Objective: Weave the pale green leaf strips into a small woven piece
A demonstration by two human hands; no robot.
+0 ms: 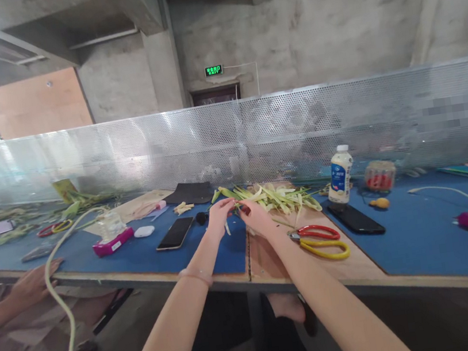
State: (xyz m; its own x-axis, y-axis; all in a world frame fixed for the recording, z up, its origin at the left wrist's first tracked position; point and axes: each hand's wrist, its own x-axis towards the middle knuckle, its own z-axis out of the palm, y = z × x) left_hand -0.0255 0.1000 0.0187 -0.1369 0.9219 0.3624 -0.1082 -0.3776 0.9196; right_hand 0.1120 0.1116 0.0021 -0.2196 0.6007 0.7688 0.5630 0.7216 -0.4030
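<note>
Clock ctr: where the two hands meet, above the tabletop, near the seam between blue mat & bare brown board.
L hand: left hand (220, 212), fingers bent & drawn together, tips pinching a small green leaf piece (236, 207); pale strip (228, 228) hangs just below.
R hand: right hand (255, 216), fingers curled, tips at same leaf piece, close to L's; exact finger contact too small to tell.
Leaf piece: dead ctr, betw. both hands' fingertips.
Leaf pile: loose heap of green & pale leaves (292, 197), 3 o'clock, just beside R hand.
Shears: red-&-yellow-handled shears (322, 241), 4 o'clock, lying on brown board (338, 268), handles apart.
Bottle: upright, white cap, blue label — drink bottle (339, 178), betw. 2 & 3; black phone (357, 218) lies nr its base, 3–4.
Jar: clear jar w/ red contents (380, 176), 3 o'clock, well past bottle.
L side: dark-screened phone (175, 233) flat on blue mat (223, 258), 8–9; white case (144, 231) & magenta tissue pack (113, 242) beyond, 9.
Black sheet: dark sheet (188, 193), 10 o'clock.
Neighbor: another person's hand (35, 282), 8–9, by table edge.
Backdrop: perforated metal screen (195, 146) across, 12; green EXIT sign (213, 71) above it.
</note>
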